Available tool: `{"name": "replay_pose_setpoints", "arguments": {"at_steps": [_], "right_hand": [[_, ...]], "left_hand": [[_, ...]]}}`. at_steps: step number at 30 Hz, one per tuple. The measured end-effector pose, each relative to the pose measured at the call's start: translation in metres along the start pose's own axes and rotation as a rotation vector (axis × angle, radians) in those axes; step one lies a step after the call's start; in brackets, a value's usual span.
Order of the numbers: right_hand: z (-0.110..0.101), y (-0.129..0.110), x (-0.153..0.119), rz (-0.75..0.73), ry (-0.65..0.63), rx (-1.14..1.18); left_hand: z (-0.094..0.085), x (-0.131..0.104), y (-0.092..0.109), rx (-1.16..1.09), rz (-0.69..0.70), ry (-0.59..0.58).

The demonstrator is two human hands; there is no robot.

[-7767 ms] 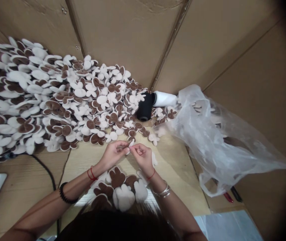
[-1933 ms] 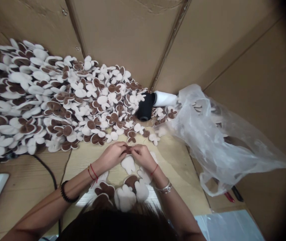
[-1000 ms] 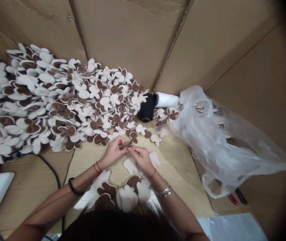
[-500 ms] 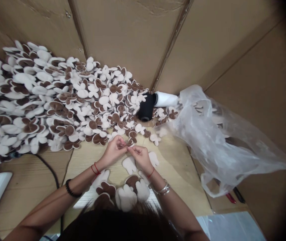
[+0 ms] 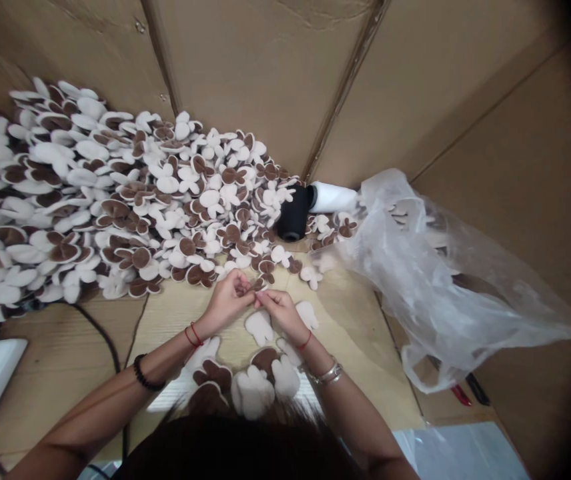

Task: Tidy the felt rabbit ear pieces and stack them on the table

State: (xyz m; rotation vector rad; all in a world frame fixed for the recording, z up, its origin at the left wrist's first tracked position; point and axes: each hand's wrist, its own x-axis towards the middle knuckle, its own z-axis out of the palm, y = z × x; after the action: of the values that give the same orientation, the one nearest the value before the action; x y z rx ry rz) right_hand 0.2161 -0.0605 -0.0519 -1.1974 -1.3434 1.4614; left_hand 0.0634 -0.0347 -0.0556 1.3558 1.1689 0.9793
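Observation:
My left hand (image 5: 230,298) and my right hand (image 5: 281,311) meet over the pale work surface, fingertips almost touching. Fingers of the left hand are closed around a small brown plush piece (image 5: 257,285) with a white edge, mostly hidden by them. My right hand pinches thumb against forefinger at the edge of that piece; what sits in the pinch is too small to make out. Just below the hands lie a white bunny-shaped plush piece (image 5: 259,327) and, nearer to me, several more white and brown ones, among them a brown piece (image 5: 213,375).
A big heap of plush pieces (image 5: 115,200) fills the back left. Beside it are a black thread cone (image 5: 293,215) and a white thread cone (image 5: 334,198). A clear plastic bag (image 5: 415,267) spreads on the right, near a red-handled tool (image 5: 461,395). Cardboard walls (image 5: 245,60) surround the table.
My fingertips have shifted slightly at the piece, the right hand's pinch moving a little. The view has turned very slightly; everything else lies as before.

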Motion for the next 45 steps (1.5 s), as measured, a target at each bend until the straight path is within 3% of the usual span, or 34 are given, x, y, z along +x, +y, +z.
{"name": "replay_pose_setpoints", "arguments": {"at_steps": [5,10,21,25,34,37,41,45], "right_hand": [[-0.005,-0.005,-0.002,0.087,-0.090,-0.009],[-0.010,-0.007,-0.002,0.086,-0.099,-0.032],[0.002,-0.010,-0.006,-0.032,0.091,0.010],[0.004,-0.010,-0.009,-0.094,0.136,-0.041],[0.009,-0.011,-0.014,-0.202,0.184,-0.137],[0.010,-0.010,-0.014,-0.161,0.152,-0.112],[0.009,-0.016,-0.015,-0.101,0.083,-0.050],[-0.001,-0.022,-0.012,-0.074,-0.052,0.024]], "left_hand": [[0.001,-0.003,0.004,-0.006,-0.001,-0.022],[-0.001,-0.003,0.012,-0.076,-0.037,-0.136],[-0.015,-0.001,0.018,-0.075,0.021,-0.288],[-0.014,-0.003,0.022,-0.123,-0.008,-0.275],[-0.002,-0.009,0.032,-0.217,-0.068,-0.128],[-0.001,-0.009,0.032,-0.281,-0.119,-0.102],[-0.001,-0.007,0.031,-0.436,-0.169,-0.152],[-0.006,-0.003,0.033,-0.560,-0.275,-0.142]]}}
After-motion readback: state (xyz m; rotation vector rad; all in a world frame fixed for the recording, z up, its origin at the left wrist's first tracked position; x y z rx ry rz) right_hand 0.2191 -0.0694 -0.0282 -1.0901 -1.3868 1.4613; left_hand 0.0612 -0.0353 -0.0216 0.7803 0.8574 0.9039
